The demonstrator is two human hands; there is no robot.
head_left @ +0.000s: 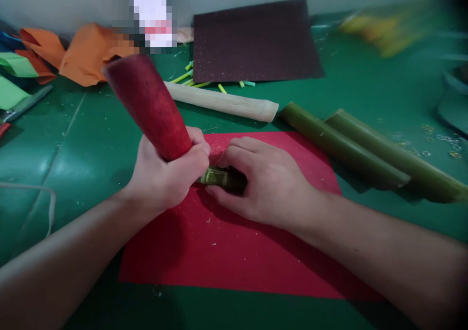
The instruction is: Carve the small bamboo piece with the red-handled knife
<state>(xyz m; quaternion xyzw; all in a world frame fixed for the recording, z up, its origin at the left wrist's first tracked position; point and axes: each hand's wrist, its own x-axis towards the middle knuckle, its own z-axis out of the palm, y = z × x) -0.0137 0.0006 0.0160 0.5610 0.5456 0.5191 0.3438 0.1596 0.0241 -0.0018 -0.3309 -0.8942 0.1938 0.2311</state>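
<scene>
My left hand [168, 179] is wrapped round a thick red rod [149, 106], which looks like a painted bamboo tube and leans up to the left. The rod's lower end is hidden inside the fist. Close beside it, the fingers of my right hand [270, 179] curve round a short green bamboo piece [215, 176] lying on a sheet of red paper [219, 257]. Much of that piece is covered by both hands. Whether the rod touches it cannot be made out. Pale shavings and dust are scattered over the paper.
Two green bamboo halves [347, 147] lie at the right. Behind my hands are a pale bamboo strip [226, 102], a dark brown sheet [256, 42] and thin yellow-green sticks [183, 76]. Orange paper [86, 57] and scissors [29, 101] are at the left, small rings [449, 140] far right.
</scene>
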